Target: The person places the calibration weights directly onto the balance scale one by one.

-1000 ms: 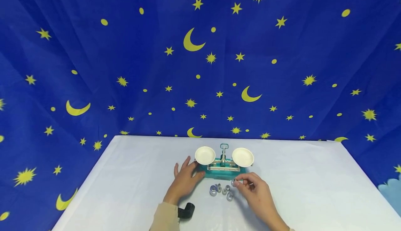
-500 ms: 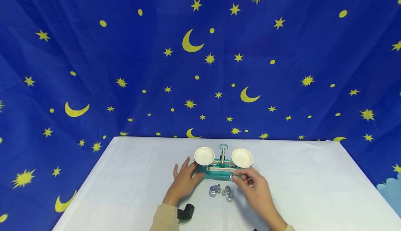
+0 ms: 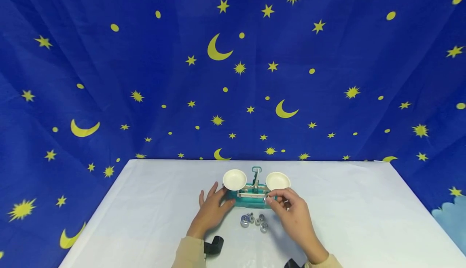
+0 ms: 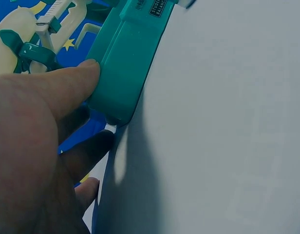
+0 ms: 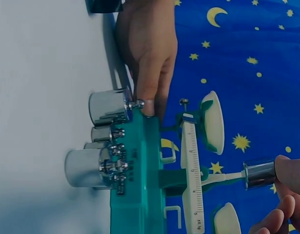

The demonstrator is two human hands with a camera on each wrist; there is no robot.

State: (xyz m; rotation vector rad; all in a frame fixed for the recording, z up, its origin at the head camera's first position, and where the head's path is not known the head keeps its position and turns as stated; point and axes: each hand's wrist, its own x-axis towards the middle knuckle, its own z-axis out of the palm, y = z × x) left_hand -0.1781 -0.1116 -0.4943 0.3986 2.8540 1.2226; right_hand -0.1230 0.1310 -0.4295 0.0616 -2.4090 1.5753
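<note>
A teal balance scale [image 3: 251,204] with two white pans stands near the middle of the table. At its left end my left hand [image 3: 211,215] holds the base, thumb on the front and index finger behind; the other fingers spread past the end in the left wrist view. My right hand [image 3: 296,217] pinches a silver cylindrical weight [image 5: 260,174] between thumb and fingertips, raised off the table in front of the right pan [image 3: 278,181]. The left pan [image 3: 234,180] holds nothing visible. Several knobbed metal weights [image 3: 245,220] stand on the table before the base.
A white sheet [image 3: 160,203] covers the table. Behind it hangs a blue cloth [image 3: 174,74] with yellow stars and moons. Black pieces of the wrist gear show near the left sleeve [image 3: 214,245] and the right sleeve [image 3: 292,263].
My right hand has risen and moved forward with the weight, from beside the loose weights to the right pan's front. The left hand has stayed at the base. The head view has shifted slightly.
</note>
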